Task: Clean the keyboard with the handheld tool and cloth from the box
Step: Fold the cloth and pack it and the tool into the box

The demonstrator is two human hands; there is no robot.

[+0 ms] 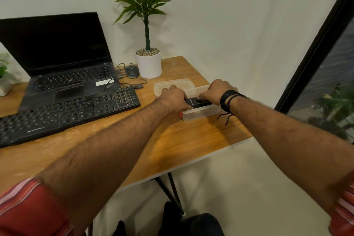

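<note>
The desk [191, 140] carries the black keyboard [69, 111] along its left side, left clear for cleaning. Near the right edge, the clear box [203, 114] is steadied by the left hand [173, 99], curled over it, while the black handheld tool [197, 102] is gripped inside by the right hand [216, 91]. No cloth is visible.

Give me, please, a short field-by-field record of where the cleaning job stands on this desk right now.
box: clear plastic box, open, near the desk's right edge
lid: lid off, lying behind the box
tool: black handheld tool in the box
left hand: left hand on the tool's left end
right hand: right hand over its right end; grip unclear
keyboard: keyboard untouched, left of the box
cloth: not visible
</note>
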